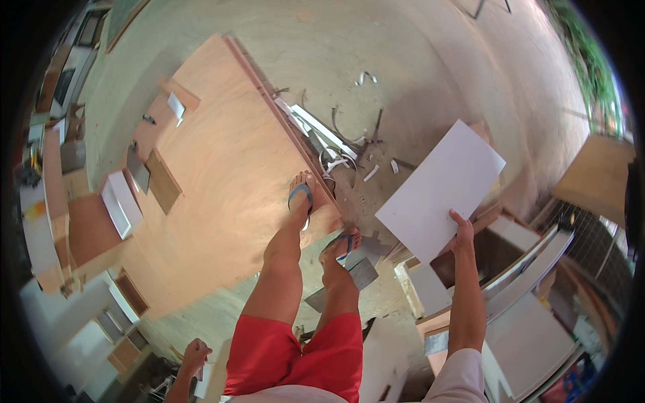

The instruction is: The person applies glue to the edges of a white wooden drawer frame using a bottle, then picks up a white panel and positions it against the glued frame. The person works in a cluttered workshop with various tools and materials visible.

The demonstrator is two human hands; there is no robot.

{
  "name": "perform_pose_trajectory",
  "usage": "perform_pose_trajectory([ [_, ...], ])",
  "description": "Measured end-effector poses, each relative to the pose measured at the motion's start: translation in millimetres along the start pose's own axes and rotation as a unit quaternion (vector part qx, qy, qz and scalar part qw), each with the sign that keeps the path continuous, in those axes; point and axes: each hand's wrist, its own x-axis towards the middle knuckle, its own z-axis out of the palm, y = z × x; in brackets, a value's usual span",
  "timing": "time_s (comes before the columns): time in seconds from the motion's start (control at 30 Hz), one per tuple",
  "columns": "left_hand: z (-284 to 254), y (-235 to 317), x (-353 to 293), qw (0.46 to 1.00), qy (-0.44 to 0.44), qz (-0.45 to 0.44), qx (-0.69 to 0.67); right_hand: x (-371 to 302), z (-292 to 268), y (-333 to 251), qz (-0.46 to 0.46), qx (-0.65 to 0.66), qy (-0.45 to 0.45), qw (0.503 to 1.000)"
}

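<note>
My right hand (461, 232) grips a white rectangular board (440, 191) near its lower edge, with the thumb lying on its face. The board is held out to the right, above scrap pieces and the floor. My left hand (195, 354) is at the lower left beside my red shorts, its fingers curled closed. What it holds, if anything, I cannot make out. One of my sandalled feet is on a large light-brown wooden sheet (228, 174); the other is just off its near right corner, close to grey flat pieces (359, 274).
White strips (322, 127) and tangled scraps litter the floor along the sheet's right edge. Small panels (163, 180) and a white open box (121, 205) rest on the sheet's left part. Stacked boards and cabinet parts (531, 342) crowd the lower right; more furniture pieces (57, 215) line the left.
</note>
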Motion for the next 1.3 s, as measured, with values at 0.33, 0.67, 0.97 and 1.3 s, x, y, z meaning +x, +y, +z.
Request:
perform_pose_trajectory([
  [0.33, 79, -155, -46, 0.991, -0.015, -0.026, -0.127, -178, 116, -123, 0.070, -0.211, -0.095, 0.970],
  [0.67, 12, -141, 8, 0.981, 0.020, -0.047, -0.185, -318, 260, -66, 0.121, -0.286, -0.142, 0.940],
  [0.97, -198, 90, 159, 0.928, -0.009, 0.266, -0.262, -320, 455, 6, 0.135, -0.338, -0.267, 0.892],
  [1.3, -326, 384, 258, 0.920, -0.068, 0.360, -0.136, -299, 602, 70, 0.118, -0.355, -0.388, 0.842],
])
